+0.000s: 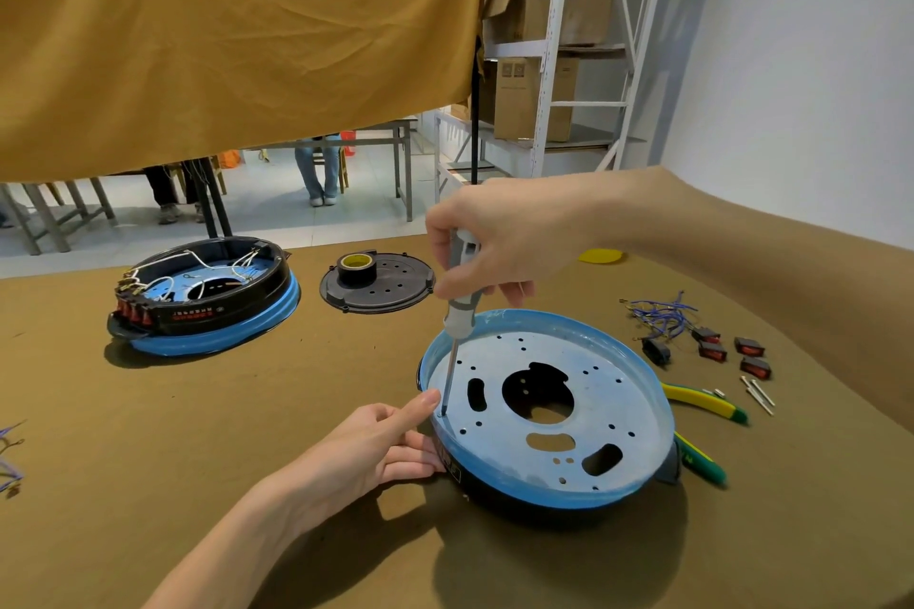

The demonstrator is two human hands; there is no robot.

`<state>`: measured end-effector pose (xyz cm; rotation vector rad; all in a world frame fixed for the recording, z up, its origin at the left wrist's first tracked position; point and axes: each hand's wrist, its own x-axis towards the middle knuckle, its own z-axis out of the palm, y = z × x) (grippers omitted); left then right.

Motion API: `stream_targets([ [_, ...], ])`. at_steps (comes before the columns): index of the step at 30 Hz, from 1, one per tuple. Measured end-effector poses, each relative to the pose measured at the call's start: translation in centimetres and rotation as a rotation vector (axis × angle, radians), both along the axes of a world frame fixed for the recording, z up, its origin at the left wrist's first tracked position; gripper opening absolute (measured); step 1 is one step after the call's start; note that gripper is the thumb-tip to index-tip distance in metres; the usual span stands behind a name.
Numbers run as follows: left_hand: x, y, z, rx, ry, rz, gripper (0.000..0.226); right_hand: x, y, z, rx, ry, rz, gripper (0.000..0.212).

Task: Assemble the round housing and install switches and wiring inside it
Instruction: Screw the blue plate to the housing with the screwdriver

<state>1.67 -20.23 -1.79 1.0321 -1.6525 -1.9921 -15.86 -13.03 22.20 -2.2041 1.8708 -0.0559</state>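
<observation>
**Screwdriver upright at the left edge of the round housing**

The round housing (546, 403) lies flat on the brown table (247, 410), open side up, w/ its flat side handle turned to the near right. It is a shallow black dish w/ a blue rim and a pale plate inside; the plate has many small holes, one big round opening in the centre and some oval slots.

The screwdriver (457, 317) stands almost vertical, long axis up-down, tip down on the plate just inside the housing's left rim, grey handle on top. The right hand (504, 245) grips this handle from above, fingers curled round it. The left hand (381, 443) holds the housing's left wall, thumb on the rim just beside the tip, fingers against the outside.

Right of the housing: red switches (732, 351), a bundle of blue wires (660, 314), yellow-green pliers (702, 403) partly under its rim. Far left of the housing sits a second housing (207, 297) w/ switches and white wires already inside. Behind the housing, a black lid (378, 284) w/ a tape roll (357, 266) on it.
</observation>
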Motion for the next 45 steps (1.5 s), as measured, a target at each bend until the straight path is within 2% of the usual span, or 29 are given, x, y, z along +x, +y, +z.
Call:
stream_targets([
  [3,0.0,0.0,-0.1,-0.001,-0.001,0.001,0.115,-0.6,0.3,0.5,0.082,-0.038,0.002,0.026],
  [5,0.0,-0.1,-0.2,0.002,0.002,0.008,0.112,-0.7,0.4,0.3,0.039,-0.034,-0.025,0.025],
  [8,0.0,-0.1,-0.1,-0.001,-0.004,0.007,0.113,-0.5,0.2,-0.1,-0.039,0.035,-0.055,0.036],
  [12,0.0,-0.2,-0.2,0.005,0.004,0.003,0.107,-0.6,0.4,0.2,0.021,-0.023,0.002,0.026],
  [15,0.1,-0.2,-0.1,0.011,-0.001,0.000,0.112,-0.5,0.5,0.3,-0.012,0.001,0.022,0.023],
  [18,0.1,-0.3,0.0,0.019,-0.006,-0.008,0.116,-0.1,0.1,0.0,-0.060,0.093,-0.043,0.041],
  [21,0.0,-0.3,-0.1,0.023,0.000,-0.003,0.107,-0.3,0.4,0.2,0.003,0.028,-0.010,0.033],
  [24,0.0,-0.3,-0.3,0.013,-0.011,0.000,0.111,-0.4,0.5,0.1,0.001,-0.021,0.039,0.022],
  [27,0.0,-0.4,-0.3,0.016,-0.013,-0.002,0.114,-0.1,0.0,-0.5,-0.091,0.066,-0.019,0.037],
  [32,-0.1,-0.5,-0.4,0.023,-0.008,0.009,0.109,-0.7,0.6,0.5,0.041,-0.023,0.025,0.031],
  [34,-0.1,-0.6,-0.5,0.023,-0.013,0.008,0.114,-0.5,0.5,0.1,0.006,-0.023,0.030,0.023],
  [37,0.0,-0.6,-0.6,0.026,-0.011,0.004,0.115,-0.1,0.3,-0.2,-0.065,0.068,0.005,0.034],
  [40,0.0,-0.7,-0.7,0.029,-0.007,0.014,0.111,-0.2,0.5,0.5,0.007,0.047,0.043,0.033],
  [43,0.0,-0.7,-0.7,0.025,-0.011,0.007,0.113,0.2,0.4,0.1,-0.031,0.051,0.043,0.020],
  [45,0.1,-0.7,-0.7,0.031,-0.007,0.005,0.113,0.3,0.1,-0.1,-0.068,0.096,0.008,0.029],
])
